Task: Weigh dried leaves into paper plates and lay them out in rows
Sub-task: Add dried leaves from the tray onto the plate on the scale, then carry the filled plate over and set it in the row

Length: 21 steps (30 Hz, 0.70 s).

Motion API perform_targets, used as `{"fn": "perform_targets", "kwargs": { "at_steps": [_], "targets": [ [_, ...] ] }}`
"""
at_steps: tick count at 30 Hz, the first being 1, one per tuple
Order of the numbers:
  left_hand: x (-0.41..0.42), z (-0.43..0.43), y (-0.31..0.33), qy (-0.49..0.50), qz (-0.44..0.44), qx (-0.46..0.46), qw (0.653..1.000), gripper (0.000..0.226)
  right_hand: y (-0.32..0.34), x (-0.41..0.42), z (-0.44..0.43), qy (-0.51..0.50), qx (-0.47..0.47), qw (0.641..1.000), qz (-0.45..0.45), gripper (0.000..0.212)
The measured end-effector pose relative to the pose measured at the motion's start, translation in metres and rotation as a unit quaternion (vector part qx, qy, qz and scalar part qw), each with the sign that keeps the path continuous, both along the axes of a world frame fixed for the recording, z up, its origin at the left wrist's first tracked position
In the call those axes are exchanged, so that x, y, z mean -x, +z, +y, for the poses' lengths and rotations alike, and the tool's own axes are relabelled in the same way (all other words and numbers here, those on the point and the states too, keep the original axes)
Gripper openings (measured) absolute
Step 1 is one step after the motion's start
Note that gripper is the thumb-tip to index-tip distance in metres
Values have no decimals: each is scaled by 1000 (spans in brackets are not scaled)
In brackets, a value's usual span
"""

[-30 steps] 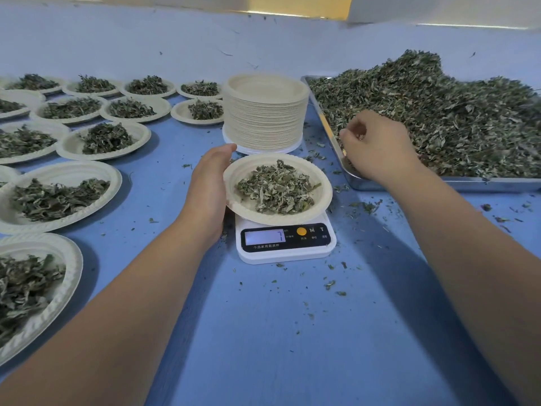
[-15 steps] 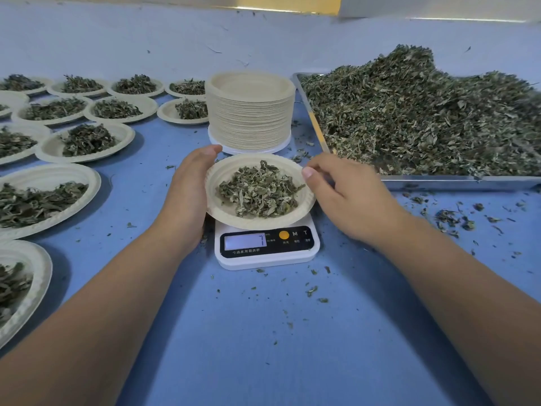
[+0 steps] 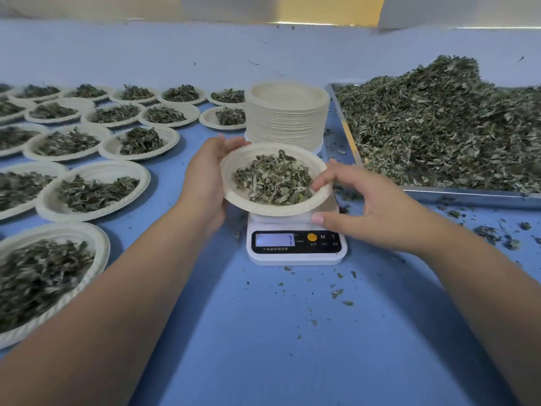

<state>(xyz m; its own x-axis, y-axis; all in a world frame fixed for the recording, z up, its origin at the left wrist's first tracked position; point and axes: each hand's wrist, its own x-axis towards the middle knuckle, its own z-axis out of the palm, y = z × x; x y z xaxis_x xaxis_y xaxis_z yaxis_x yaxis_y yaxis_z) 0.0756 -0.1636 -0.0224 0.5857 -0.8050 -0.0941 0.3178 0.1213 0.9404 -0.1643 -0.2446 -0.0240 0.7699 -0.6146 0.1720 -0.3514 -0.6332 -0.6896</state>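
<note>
Paper plate [image 3: 265, 210] with a portion of dried leaves [image 3: 273, 180] is held tilted just above the scale [image 3: 295, 244]. Left hand [image 3: 205, 183] grips its left rim, fingers curled round the edge. Right hand [image 3: 380, 212] holds the right rim, fingertips on top, thumb just beneath. Behind: stack of plates [image 3: 288, 118]. Right: metal tray [image 3: 468, 194] heaped with leaf. Left: filled plates [image 3: 96, 189] in rows on the blue table [image 3: 292, 332].

Left hand [image 3: 205, 183]: bare, nothing worn.
Right hand [image 3: 371, 209]: bare, thumbnail trimmed short.
Left forearm [image 3: 102, 303]: bare, unsleeved to the frame edge.
Right forearm [image 3: 483, 288]: bare, likewise unsleeved.
</note>
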Motion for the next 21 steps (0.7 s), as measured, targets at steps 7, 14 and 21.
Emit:
{"fn": "perform_targets", "kwargs": {
  "at_steps": [7, 14, 21],
  "targets": [
    [-32, 27, 23, 48, -59, -15, 997, 46, 18, -40, 15, -30, 64, 997, -43, 62],
    [-76, 60, 50, 148, -11, -33, 988, 25, 40, -110, 31, -22, 24, 997, -76, 48],
    [-119, 49, 71, 202, -22, -56, 978, 16, 51, -193, 25, -39, 50, 995, -77, 46]
  ]
}}
